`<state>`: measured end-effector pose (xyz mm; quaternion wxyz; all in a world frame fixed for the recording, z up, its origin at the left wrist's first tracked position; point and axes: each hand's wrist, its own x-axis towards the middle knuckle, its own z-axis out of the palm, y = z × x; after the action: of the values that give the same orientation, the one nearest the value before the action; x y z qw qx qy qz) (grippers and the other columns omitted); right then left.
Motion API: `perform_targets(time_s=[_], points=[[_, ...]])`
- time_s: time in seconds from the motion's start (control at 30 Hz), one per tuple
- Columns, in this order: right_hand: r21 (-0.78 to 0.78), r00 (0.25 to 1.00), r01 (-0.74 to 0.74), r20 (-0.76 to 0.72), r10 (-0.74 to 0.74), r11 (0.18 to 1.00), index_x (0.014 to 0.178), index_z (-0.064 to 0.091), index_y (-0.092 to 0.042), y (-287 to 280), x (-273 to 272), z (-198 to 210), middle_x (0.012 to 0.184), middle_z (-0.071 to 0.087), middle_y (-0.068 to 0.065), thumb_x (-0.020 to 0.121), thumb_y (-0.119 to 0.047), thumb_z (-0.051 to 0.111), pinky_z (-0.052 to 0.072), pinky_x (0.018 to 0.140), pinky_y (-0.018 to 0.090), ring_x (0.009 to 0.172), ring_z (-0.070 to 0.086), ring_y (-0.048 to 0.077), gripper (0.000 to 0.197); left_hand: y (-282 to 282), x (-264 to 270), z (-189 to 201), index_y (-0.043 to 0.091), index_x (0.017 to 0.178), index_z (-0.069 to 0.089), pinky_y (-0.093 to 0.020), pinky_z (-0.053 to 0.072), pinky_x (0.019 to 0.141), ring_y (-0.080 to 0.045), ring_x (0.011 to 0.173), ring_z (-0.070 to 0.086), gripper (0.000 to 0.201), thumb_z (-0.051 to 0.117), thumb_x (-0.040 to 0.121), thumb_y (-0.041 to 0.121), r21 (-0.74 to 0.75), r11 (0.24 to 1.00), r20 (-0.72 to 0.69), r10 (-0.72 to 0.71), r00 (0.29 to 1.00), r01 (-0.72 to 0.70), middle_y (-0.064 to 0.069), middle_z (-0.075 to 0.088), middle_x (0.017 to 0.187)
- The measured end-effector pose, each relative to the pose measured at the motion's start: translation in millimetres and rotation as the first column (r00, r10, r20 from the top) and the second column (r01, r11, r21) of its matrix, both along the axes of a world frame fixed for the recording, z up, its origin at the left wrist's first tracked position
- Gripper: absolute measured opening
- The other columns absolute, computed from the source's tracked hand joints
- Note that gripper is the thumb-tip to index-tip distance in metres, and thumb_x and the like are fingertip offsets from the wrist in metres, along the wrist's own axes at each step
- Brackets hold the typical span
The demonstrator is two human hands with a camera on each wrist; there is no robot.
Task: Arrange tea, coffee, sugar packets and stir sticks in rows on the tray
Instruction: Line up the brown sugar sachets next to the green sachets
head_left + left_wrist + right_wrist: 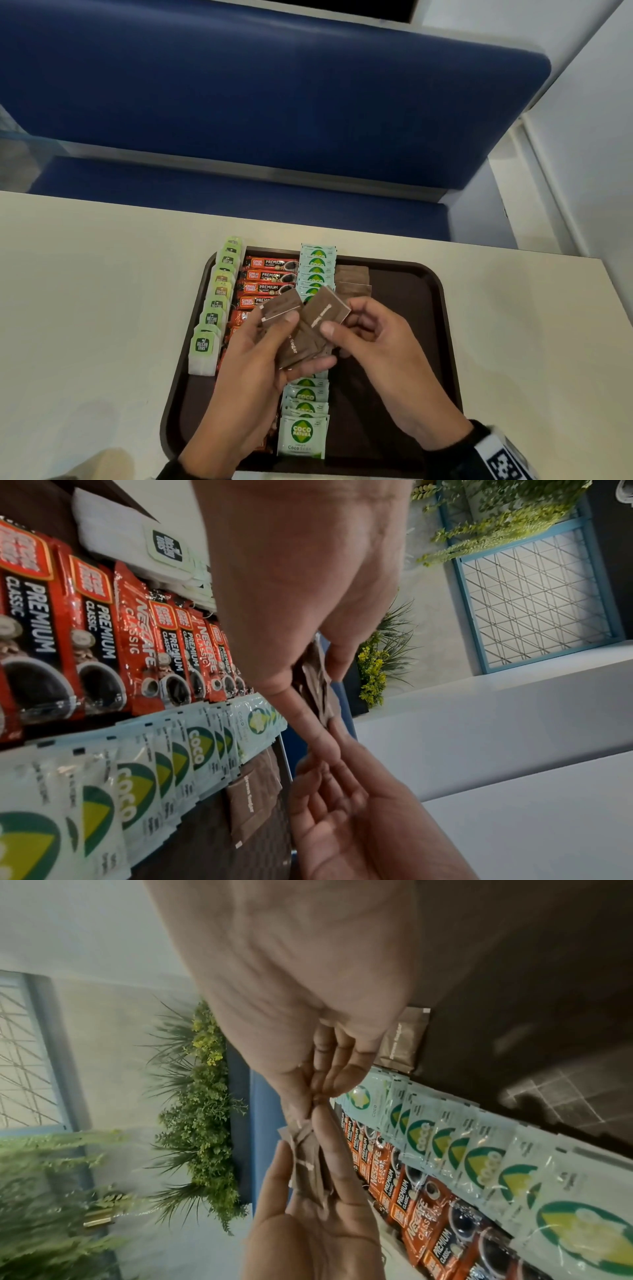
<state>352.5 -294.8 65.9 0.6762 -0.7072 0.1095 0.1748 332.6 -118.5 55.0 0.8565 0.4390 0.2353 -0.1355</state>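
Note:
A dark brown tray (431, 308) lies on the cream table. On it run a row of green tea bags (215, 305), a row of red coffee sachets (270, 275) and a row of pale Coco sugar packets (303, 435). Two brown sugar packets (352, 282) lie at the far end of a fourth row. Above the tray's middle my left hand (274, 346) holds a fanned stack of brown sugar packets (301, 346). My right hand (346, 329) pinches the top brown packet (325, 310) of that stack between thumb and fingers.
The cream table (102, 291) spreads to both sides of the tray. A blue padded bench (274, 102) stands beyond the far table edge. The right part of the tray is bare brown surface. In the wrist views, green plants (377, 669) and a wire panel stand in the background.

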Motion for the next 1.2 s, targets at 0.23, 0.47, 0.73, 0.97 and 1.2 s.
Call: perform_targets(time_s=[0.23, 0.47, 0.73, 0.97, 1.2], points=[[0.083, 0.980, 0.195, 0.014, -0.197, 0.977, 0.116, 0.074, -0.017, -23.3, 13.3, 3.6, 0.112, 0.079, 0.000, 0.103, -0.006, 0.065, 0.057, 0.087, 0.035, 0.101, 0.073, 0.014, 0.020, 1.4, -3.8, -4.1, 0.009, 0.132, 0.065, -0.048, 0.070, 0.077, -0.042, 0.096, 0.081, 0.036, 0.066, 0.099, -0.004, 0.124, 0.992, 0.020, -0.032, 0.999, 0.030, -0.019, 0.081, 0.114], [-0.519, 0.965, -0.079, 0.176, 0.197, 0.851, 0.102, 0.070, -0.034, -52.8, 21.0, -23.6, 0.095, 0.072, -0.022, 0.097, -0.013, 0.075, 0.048, 0.078, 0.010, 0.093, 0.068, -0.002, 0.022, 9.2, -2.6, -0.8, 0.010, 0.129, 0.067, -0.051, 0.068, 0.081, -0.042, 0.094, 0.081, 0.033, 0.066, 0.098, -0.003, 0.137, 0.991, 0.019, -0.001, 1.000, -0.002, -0.020, 0.081, 0.112], [-0.650, 0.925, -0.183, 0.140, 0.353, 0.738, 0.098, 0.069, -0.033, -43.0, 14.2, -47.1, 0.093, 0.068, -0.016, 0.099, -0.009, 0.072, 0.047, 0.075, 0.010, 0.092, 0.065, 0.000, 0.024, 10.6, -3.6, -3.1, 0.010, 0.129, 0.067, -0.049, 0.069, 0.078, -0.041, 0.093, 0.081, 0.034, 0.065, 0.098, -0.004, 0.144, 0.990, 0.013, 0.005, 1.000, -0.006, -0.020, 0.081, 0.113], [-0.704, 0.910, -0.131, 0.193, 0.366, 0.698, 0.109, 0.070, -0.030, -43.0, 15.0, -56.0, 0.108, 0.047, -0.019, 0.103, -0.014, 0.067, 0.050, 0.085, 0.015, 0.097, 0.061, 0.002, 0.017, 12.7, -4.7, -5.0, 0.010, 0.130, 0.067, -0.047, 0.069, 0.077, -0.043, 0.093, 0.081, 0.035, 0.065, 0.098, -0.005, 0.146, 0.989, 0.004, 0.008, 1.000, -0.008, -0.019, 0.081, 0.113], [-0.737, 0.900, -0.117, 0.204, 0.384, 0.666, 0.114, 0.069, -0.032, -43.8, 15.9, -61.4, 0.111, 0.046, -0.015, 0.103, -0.017, 0.067, 0.055, 0.090, 0.025, 0.104, 0.059, 0.005, 0.018, 13.1, -4.8, -4.2, 0.011, 0.128, 0.068, -0.039, 0.070, 0.069, -0.043, 0.092, 0.081, 0.034, 0.065, 0.098, -0.005, 0.121, 0.993, 0.013, 0.011, 1.000, -0.013, -0.019, 0.081, 0.113]])
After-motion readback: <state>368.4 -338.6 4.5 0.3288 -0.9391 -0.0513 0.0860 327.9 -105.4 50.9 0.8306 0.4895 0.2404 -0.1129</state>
